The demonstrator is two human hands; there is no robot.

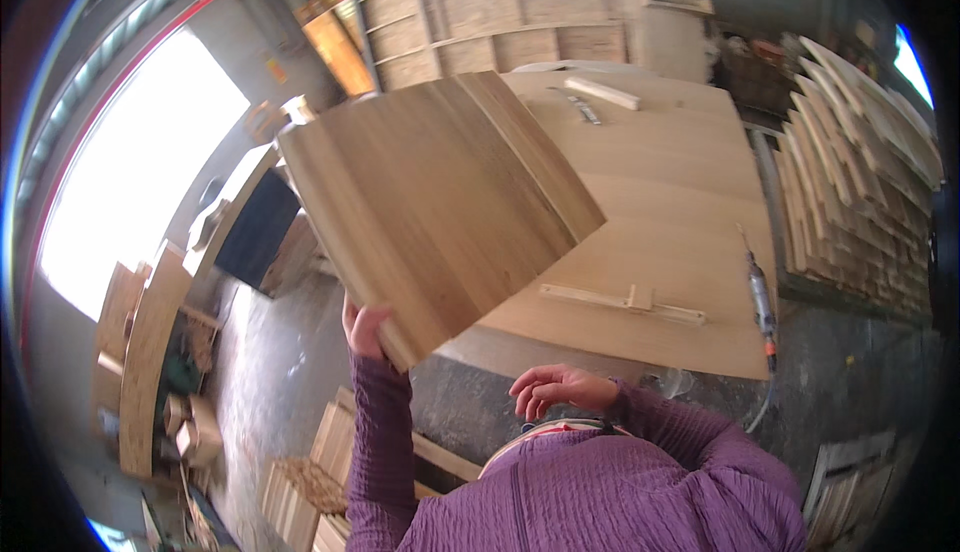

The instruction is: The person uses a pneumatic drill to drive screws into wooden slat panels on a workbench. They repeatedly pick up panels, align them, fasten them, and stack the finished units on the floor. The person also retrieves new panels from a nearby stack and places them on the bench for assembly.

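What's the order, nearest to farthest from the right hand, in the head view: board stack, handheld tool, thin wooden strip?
From the right hand:
1. thin wooden strip: ahead, on the table
2. handheld tool: to the right, along the table's right edge
3. board stack: far right, past the table

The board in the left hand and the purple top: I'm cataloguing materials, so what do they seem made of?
Board: apparently wood, shown by streaky grain and strips of differing tone; smooth, low-sheen finish, possibly bare.
Purple top: crinkled matte fabric, judging by its puckers and folds; the fibre can't be told.
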